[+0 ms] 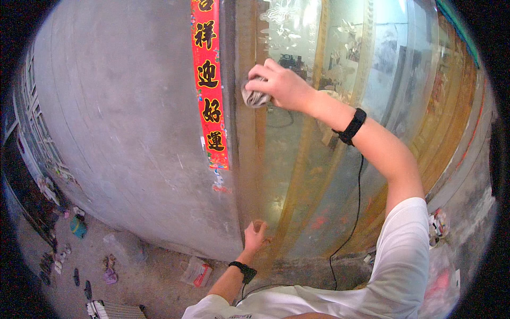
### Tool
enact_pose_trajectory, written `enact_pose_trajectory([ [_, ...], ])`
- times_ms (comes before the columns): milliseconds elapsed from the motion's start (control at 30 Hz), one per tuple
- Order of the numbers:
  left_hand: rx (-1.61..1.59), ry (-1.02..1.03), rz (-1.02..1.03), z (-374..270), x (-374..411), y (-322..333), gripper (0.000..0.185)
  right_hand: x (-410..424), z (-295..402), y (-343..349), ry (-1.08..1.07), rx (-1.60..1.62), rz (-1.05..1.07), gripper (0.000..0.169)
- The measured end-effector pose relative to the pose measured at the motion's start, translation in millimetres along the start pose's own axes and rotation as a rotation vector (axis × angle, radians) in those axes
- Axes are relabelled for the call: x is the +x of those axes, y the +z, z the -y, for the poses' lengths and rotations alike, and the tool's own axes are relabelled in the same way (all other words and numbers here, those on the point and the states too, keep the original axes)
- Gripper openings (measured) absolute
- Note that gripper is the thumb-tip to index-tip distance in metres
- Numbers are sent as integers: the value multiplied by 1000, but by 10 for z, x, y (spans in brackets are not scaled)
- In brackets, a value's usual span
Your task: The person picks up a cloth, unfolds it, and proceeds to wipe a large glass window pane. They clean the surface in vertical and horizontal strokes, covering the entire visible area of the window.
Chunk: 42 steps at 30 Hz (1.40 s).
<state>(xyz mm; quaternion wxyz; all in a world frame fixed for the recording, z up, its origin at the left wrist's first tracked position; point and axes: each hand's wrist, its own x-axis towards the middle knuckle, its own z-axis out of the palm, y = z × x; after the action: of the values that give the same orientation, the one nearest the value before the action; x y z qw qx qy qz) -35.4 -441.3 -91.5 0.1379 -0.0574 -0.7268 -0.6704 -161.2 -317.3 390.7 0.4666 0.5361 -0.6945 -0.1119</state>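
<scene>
My right hand [285, 85] is raised, with its fingers curled round a crumpled grey-brown cloth [256, 97]. The cloth is against or very close to the brown door frame [253, 151], beside the glass panel [275, 133]. Lower down, my left hand [254, 237] is at the same frame with its fingers bent. Whether it grips part of the frame or only rests there cannot be made out. Each wrist wears a black strap, and a black cable [359, 191] hangs from the right one.
A red paper banner with black characters [209, 79] is stuck to the grey wall [139, 99], left of the frame. On the floor lie a white-and-red bag [196, 272], a purple item [110, 275] and dark shoes [87, 289]. Plastic bags [440, 275] are at the right.
</scene>
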Motion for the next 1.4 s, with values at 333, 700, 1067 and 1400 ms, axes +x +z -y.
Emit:
enact_pose_trajectory([
  [333, -61, -125, 16, -250, -36, 13, 24, -191, 351, 111, 57, 269, 117, 49],
  [700, 74, 53, -24, 253, 25, 30, 26, 204, -231, -325, 190, 208, -90, 41],
  [1067, 57, 0, -18, 68, -15, 35, 26, 567, -1289, -921, 258, -161, -288, 46],
  [1400, 52, 25, -18, 160, -87, 59, 27, 606, -1132, -1249, 167, -192, -371, 25],
])
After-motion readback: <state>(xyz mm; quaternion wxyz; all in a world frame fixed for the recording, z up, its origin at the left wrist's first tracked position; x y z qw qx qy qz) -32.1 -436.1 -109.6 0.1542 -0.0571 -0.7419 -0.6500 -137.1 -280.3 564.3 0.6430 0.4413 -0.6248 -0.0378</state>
